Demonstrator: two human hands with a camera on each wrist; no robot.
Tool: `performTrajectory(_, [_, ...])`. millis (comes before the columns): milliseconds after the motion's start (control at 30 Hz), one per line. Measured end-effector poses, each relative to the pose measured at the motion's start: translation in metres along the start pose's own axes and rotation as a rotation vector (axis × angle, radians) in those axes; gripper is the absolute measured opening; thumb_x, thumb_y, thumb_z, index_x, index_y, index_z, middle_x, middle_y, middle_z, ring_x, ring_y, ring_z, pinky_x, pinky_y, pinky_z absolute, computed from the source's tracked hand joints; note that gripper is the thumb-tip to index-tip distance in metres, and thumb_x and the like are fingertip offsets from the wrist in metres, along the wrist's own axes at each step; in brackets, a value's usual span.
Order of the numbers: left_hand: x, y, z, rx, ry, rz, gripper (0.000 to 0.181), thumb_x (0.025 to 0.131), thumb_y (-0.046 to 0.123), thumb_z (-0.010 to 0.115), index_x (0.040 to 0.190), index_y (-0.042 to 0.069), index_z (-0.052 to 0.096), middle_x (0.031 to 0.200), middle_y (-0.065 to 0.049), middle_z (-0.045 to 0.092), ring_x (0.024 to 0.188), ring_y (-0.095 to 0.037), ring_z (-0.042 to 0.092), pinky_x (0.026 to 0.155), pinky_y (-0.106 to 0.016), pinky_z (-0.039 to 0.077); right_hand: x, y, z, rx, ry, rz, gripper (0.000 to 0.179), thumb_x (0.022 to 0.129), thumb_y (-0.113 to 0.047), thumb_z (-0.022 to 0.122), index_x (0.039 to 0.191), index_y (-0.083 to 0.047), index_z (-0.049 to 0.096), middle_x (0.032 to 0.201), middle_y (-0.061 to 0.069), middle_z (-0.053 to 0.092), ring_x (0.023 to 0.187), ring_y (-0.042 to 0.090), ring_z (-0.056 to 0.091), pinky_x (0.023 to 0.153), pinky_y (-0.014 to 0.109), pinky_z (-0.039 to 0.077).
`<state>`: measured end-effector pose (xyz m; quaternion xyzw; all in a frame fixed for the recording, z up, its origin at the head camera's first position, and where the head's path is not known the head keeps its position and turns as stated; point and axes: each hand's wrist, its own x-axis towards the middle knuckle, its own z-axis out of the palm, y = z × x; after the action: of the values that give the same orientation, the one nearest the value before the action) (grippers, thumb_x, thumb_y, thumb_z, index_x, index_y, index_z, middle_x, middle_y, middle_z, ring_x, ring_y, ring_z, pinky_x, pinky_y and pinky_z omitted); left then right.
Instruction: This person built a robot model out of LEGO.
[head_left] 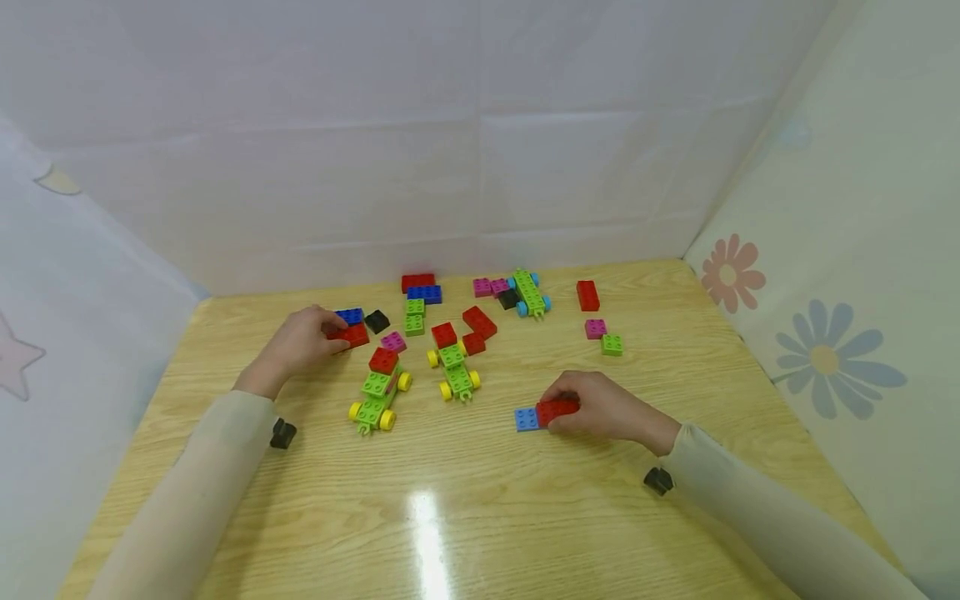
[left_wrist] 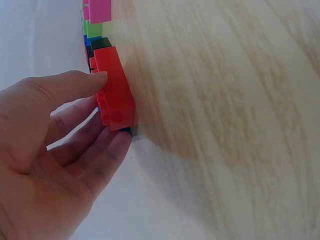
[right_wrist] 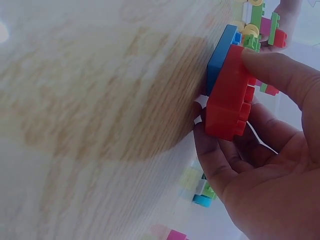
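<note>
At the left of the table, my left hand [head_left: 303, 337] holds a red brick [left_wrist: 116, 90], with the thumb over its near edge and the fingers around its end. Behind that brick lies a dark blue brick [head_left: 350, 317]. A black piece [head_left: 377, 321] is just to the right. Nearer the front, my right hand [head_left: 596, 404] grips another red brick [right_wrist: 227, 95] between thumb and fingers. This brick overlaps one end of a lighter blue brick [head_left: 527, 419], whose studs show at its left; the join is hidden.
Between the hands stand two green cars with yellow wheels, one left [head_left: 372, 410] and one right [head_left: 457, 379]. Farther back is a green car base [head_left: 528, 293] with blue wheels. Loose red bricks [head_left: 480, 322], pink bricks [head_left: 596, 328] and a green brick [head_left: 612, 344] lie around. A wall [head_left: 480, 192] borders the back.
</note>
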<state>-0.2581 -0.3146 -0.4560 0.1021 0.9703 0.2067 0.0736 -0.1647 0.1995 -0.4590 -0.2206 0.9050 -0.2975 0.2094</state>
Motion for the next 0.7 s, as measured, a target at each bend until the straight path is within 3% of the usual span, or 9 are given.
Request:
performTrajectory(233, [0.001,-0.005,0.000,-0.035,-0.026,-0.054,0.042,0.108,0.026,0.075,0.141,-0.001,0.072,0.143,-0.030,0.072,0.133,-0.050,0.065,0.117,-0.069,0.051,0.000,0.001,0.001,-0.006,-0.001,-0.003,0.032,0.098,-0.029,0.089,0.127,-0.020,0.080,0.126,-0.003,0.076,0.112,0.016,0.064,0.104,0.041,0.058])
performTrajectory(533, [0.002,-0.007,0.002,-0.032,-0.055,-0.060,0.048,0.107,0.026,0.075,0.145,-0.003,0.070,0.145,-0.031,0.070,0.135,-0.051,0.064,0.118,-0.070,0.050,-0.002,0.000,0.000,-0.011,0.004,-0.010,0.031,0.098,-0.028,0.089,0.127,-0.020,0.080,0.125,-0.002,0.076,0.112,0.017,0.064,0.103,0.040,0.057])
performTrajectory(700, [-0.008,-0.003,-0.005,-0.067,-0.046,-0.083,0.051,0.107,0.029,0.075,0.146,-0.002,0.069,0.146,-0.031,0.069,0.132,-0.050,0.065,0.114,-0.068,0.054,-0.002,-0.001,-0.001,0.001,-0.002,0.002,0.031,0.098,-0.028,0.089,0.128,-0.020,0.080,0.126,-0.002,0.075,0.113,0.017,0.064,0.104,0.041,0.057])
